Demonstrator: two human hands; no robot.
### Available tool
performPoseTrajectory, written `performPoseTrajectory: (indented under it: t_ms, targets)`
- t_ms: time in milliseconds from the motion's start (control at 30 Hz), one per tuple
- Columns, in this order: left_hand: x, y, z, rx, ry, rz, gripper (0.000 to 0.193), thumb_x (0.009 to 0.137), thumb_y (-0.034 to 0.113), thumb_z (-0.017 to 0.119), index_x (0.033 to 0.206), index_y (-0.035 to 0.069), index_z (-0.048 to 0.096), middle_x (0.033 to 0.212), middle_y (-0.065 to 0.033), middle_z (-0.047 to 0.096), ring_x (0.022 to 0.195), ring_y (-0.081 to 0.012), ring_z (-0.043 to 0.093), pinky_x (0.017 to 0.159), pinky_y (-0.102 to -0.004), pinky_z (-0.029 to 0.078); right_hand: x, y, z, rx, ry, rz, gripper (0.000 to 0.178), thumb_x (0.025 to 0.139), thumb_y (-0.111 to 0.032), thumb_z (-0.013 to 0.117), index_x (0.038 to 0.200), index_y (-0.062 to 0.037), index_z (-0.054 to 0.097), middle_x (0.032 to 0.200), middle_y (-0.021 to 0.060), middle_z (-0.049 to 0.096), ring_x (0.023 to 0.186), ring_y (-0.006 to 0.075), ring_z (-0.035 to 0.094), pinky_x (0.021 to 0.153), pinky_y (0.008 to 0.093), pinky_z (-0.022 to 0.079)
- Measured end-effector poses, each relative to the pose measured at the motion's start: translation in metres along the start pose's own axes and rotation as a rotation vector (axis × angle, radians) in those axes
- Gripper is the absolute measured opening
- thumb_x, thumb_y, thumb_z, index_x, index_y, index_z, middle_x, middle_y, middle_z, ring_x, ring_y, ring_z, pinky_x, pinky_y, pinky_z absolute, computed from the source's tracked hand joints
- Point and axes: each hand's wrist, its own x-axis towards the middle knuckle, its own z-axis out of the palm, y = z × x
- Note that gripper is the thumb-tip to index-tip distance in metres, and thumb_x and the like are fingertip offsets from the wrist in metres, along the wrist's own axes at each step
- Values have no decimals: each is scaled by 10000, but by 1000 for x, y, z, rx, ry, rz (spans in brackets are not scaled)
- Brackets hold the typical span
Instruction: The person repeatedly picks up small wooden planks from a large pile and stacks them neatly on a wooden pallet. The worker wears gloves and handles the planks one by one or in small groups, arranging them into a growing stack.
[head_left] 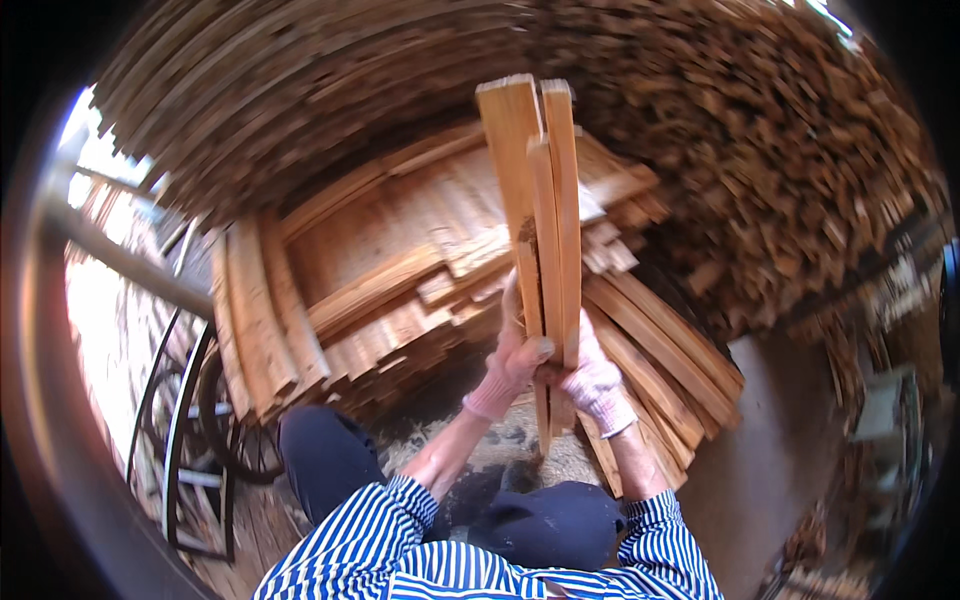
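Both my hands, in pale pink work gloves, grip a small bundle of wooden boards point(545, 210) held upright in front of me. My left hand point(515, 355) wraps the lower left side of the bundle, its thumb across the front. On the opposite side my right hand point(592, 375) is closed round the lower right edge. The boards are of uneven length, and their lower ends hang below my hands. Just right of my right hand lie several loose boards point(655, 365), fanned out at a slant.
A stack of planks point(390, 220) with boards laid along its edges stands ahead to the left. Tall piles of stacked wood point(780, 150) rise behind it. A wheel point(235, 420) and a black metal frame point(180, 450) stand at left. Sawdust point(430, 450) covers the ground by my knees.
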Motion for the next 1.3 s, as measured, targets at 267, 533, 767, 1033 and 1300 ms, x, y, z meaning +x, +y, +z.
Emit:
performPoseTrajectory:
  t_ms: [267,533,767,1033,1300]
  targets:
    - [90,128,-113,-283,102,-338,666,738,576,854,1167,94,689,1086,-73,729,1058,-197,681,957,-363,574,89,-83,72,-440,-277,-146,802,850,-303,791,1489,-26,394,1245,237,657,1064,293,685,966,403,553]
    - [70,225,-275,-75,607,-210,668,807,467,815,1273,32,613,1134,-160,710,934,-241,714,889,-355,610,158,-71,152,-198,-556,-3,1043,845,-428,804,1644,-255,155,1356,258,610,1132,290,646,919,449,547]
    - [-10,270,-416,-341,517,-225,822,849,596,659,1358,-38,532,1204,-225,669,1035,-381,686,933,-520,578,181,-1,302,-807,-579,-129,678,1012,-350,569,1616,-292,267,1502,174,502,686,86,545,562,217,518]
    - [-24,237,-454,-692,529,-201,852,833,565,668,1383,-64,504,1263,-308,627,1085,-479,643,980,-605,520,181,-1,405,-1278,-684,-242,576,1067,-447,401,1606,-283,279,1563,89,457,1281,285,576,1039,347,508]
    - [-20,242,-454,-637,685,-94,692,862,460,705,1323,-34,554,1188,-241,678,1011,-371,702,933,-499,595,193,-3,423,-645,-759,-460,629,978,-494,601,1443,-80,510,1286,136,646,1163,238,634,962,350,536]
